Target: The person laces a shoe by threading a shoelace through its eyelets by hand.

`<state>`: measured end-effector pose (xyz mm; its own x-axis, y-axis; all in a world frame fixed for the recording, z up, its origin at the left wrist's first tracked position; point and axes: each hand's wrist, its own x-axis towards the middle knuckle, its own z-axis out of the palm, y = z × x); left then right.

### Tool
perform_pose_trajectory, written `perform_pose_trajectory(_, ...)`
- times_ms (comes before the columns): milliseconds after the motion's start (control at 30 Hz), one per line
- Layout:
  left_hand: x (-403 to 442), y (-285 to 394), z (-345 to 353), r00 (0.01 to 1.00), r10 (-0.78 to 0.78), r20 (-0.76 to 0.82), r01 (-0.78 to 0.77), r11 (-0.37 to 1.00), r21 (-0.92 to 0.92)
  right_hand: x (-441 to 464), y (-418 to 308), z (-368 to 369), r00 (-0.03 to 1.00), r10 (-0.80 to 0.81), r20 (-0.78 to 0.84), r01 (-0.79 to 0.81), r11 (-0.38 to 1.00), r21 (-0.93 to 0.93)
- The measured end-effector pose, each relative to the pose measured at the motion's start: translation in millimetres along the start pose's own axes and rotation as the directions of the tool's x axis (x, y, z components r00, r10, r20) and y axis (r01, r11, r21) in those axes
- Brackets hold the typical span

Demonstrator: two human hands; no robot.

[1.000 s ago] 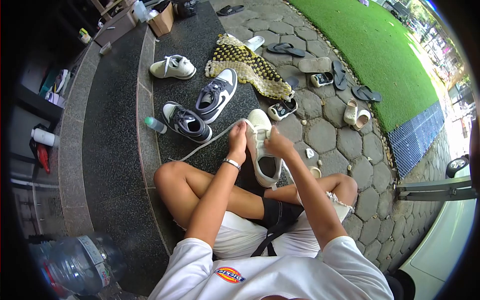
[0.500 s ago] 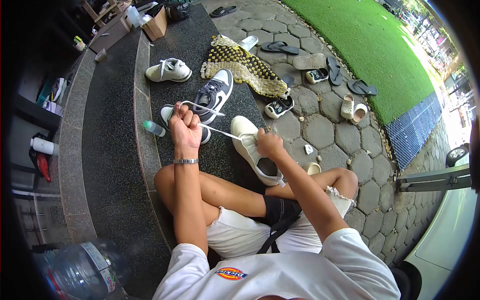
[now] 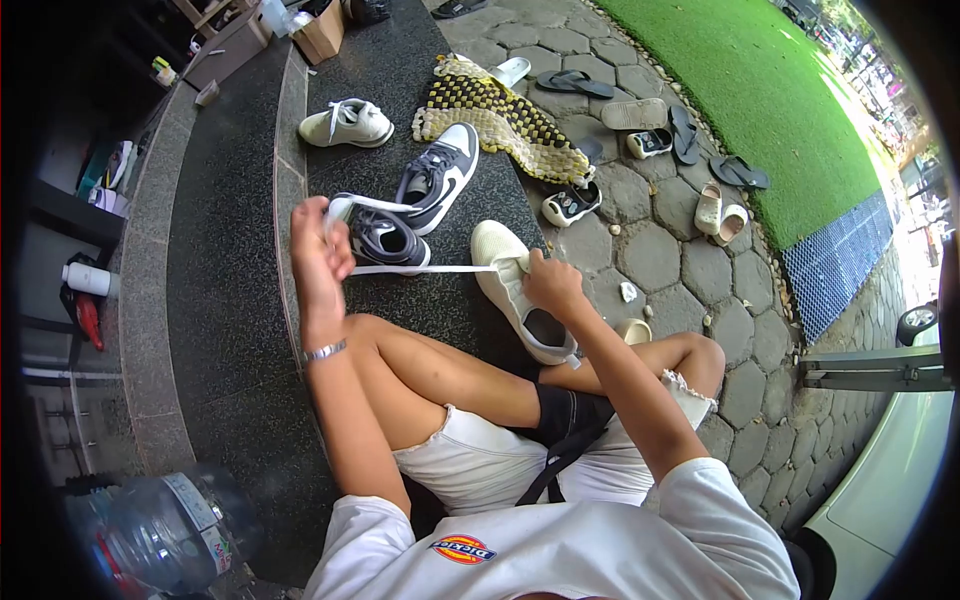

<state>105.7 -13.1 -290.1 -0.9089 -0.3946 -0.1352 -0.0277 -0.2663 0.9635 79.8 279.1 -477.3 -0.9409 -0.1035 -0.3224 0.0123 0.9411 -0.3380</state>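
A white sneaker [image 3: 500, 290] stands tilted on the step's edge, toe pointing away from me. My right hand [image 3: 553, 281] is closed on its upper near the tongue. From the eyelets a white shoelace [image 3: 430, 269] runs taut to the left into my left hand [image 3: 320, 262], whose fingers are curled around it. The lace's free end loops out above that hand. Just beyond my left hand lies a pair of grey-and-white sneakers [image 3: 436, 180], one partly behind the lace. Another white sneaker [image 3: 346, 124] rests farther back on the step.
A yellow-and-black woven mat [image 3: 495, 115] drapes over the step's edge. Several sandals, including a black flip-flop [image 3: 575, 84], and beige clogs [image 3: 708, 208] lie on the stone paving [image 3: 650, 255]. At lower left is a large water bottle [image 3: 165, 535]; a cardboard box [image 3: 318, 38] stands at the back.
My left hand has moved left and slightly down, drawing the lace out longer and more level. My right hand stays on the sneaker. The small green-capped bottle is now hidden behind my left hand.
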Motion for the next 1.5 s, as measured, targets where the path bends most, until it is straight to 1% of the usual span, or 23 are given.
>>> perform_pose_trajectory(33, 8, -12, -29, 0.988, 0.063, 0.143, -0.144, 0.720, 0.679, -2, 0, -2, 1.000, 0.001, 0.004, -0.001, 1.000, -0.003)
perform_pose_trajectory(67, -2, -25, -35, 0.978, 0.197, 0.069, -0.144, 0.397, 0.907, -2, -1, -2, 1.000, 0.005, 0.006, -0.005, 1.000, -0.003)
perform_pose_trajectory(100, -15, -39, -38, 0.937, 0.345, 0.057, -0.067, 0.019, 0.998, 0, -2, -2, 1.000, 0.013, 0.012, -0.013, 1.000, -0.006)
perform_pose_trajectory(133, -26, -48, -35, 0.873, 0.477, 0.099, 0.081, -0.343, 0.936, 2, -4, -2, 1.000, 0.017, 0.021, -0.017, 1.000, -0.014)
perform_pose_trajectory(167, -32, -47, -19, 0.887, 0.456, 0.072, -0.010, -0.137, 0.990, 8, -8, -6, 1.000, 0.015, 0.024, -0.015, 1.000, -0.024)
perform_pose_trajectory(200, -29, -61, -8, 0.814, 0.500, 0.295, -0.245, -0.166, 0.955, 15, -14, -11, 0.999, 0.021, 0.031, -0.020, 0.999, -0.039)
perform_pose_trajectory(233, -28, -74, 16, 0.773, 0.450, 0.447, -0.441, -0.127, 0.889, 16, -23, -15, 0.998, 0.028, 0.048, -0.025, 0.998, -0.058)
perform_pose_trajectory(267, -28, -103, 37, 0.798, 0.378, 0.469, -0.533, 0.079, 0.843, 18, -29, -17, 0.998, 0.029, 0.062, -0.024, 0.996, -0.081)
perform_pose_trajectory(300, -24, -139, 51, 0.831, 0.261, 0.492, -0.538, 0.149, 0.830, 25, -30, -11, 0.997, 0.042, 0.065, -0.035, 0.993, -0.110)
perform_pose_trajectory(333, -17, -186, 54, 0.865, 0.019, 0.501, -0.498, 0.159, 0.853, 27, -32, -11, 0.998, 0.029, 0.055, -0.023, 0.994, -0.108)
perform_pose_trajectory(367, -24, -206, 62, 0.913, -0.099, 0.396, -0.361, 0.253, 0.897, 26, -31, -12, 0.999, 0.020, 0.041, -0.015, 0.994, -0.107)
perform_pose_trajectory(400, -26, -204, 72, 0.942, -0.182, 0.280, -0.228, 0.264, 0.937, 25, -27, -12, 1.000, 0.016, 0.028, -0.012, 0.994, -0.107)
perform_pose_trajectory(567, -19, -212, 69, 0.842, -0.270, 0.466, -0.340, 0.406, 0.848, 27, -18, 13, 0.995, 0.049, -0.092, -0.056, 0.996, -0.076)
perform_pose_trajectory(667, -20, -179, 72, 0.758, -0.529, 0.381, -0.077, 0.508, 0.858, 24, -21, 8, 0.995, 0.024, -0.093, -0.035, 0.993, -0.113)
perform_pose_trajectory(800, -26, -192, 71, 0.812, -0.471, 0.346, -0.133, 0.428, 0.894, 21, -21, 8, 0.994, 0.027, -0.105, -0.038, 0.994, -0.106)
perform_pose_trajectory(833, -32, -177, 76, 0.787, -0.496, 0.366, -0.057, 0.533, 0.844, 23, -21, 9, 0.994, 0.037, -0.107, -0.048, 0.993, -0.106)
perform_pose_trajectory(933, -29, -180, 72, 0.756, -0.483, 0.442, -0.060, 0.622, 0.781, 24, -23, 12, 0.993, 0.044, -0.114, -0.056, 0.993, -0.102)
perform_pose_trajectory(1067, -22, -181, 60, 0.674, -0.512, 0.533, 0.073, 0.764, 0.642, 22, -22, 11, 0.992, 0.047, -0.114, -0.059, 0.992, -0.113)
perform_pose_trajectory(1267, -27, -176, 41, 0.610, -0.532, 0.587, 0.186, 0.816, 0.547, 22, -26, 13, 0.996, 0.062, -0.061, -0.065, 0.996, -0.055)
perform_pose_trajectory(1367, -30, -180, 42, 0.685, -0.367, 0.629, -0.148, 0.776, 0.613, 22, -16, 14, 0.997, -0.009, -0.079, 0.006, 0.999, -0.039)
perform_pose_trajectory(1400, -35, -180, 40, 0.709, -0.360, 0.606, -0.159, 0.755, 0.636, 17, -8, 15, 0.968, -0.110, -0.224, 0.106, 0.994, -0.030)
perform_pose_trajectory(1467, -60, -150, 43, 0.759, -0.340, 0.555, -0.179, 0.710, 0.681, -7, 13, 5, 0.818, -0.290, -0.497, 0.301, 0.952, -0.061)
perform_pose_trajectory(1500, -68, -139, 39, 0.758, -0.403, 0.514, -0.067, 0.735, 0.674, -20, 24, -6, 0.779, -0.298, -0.551, 0.404, 0.911, 0.079)
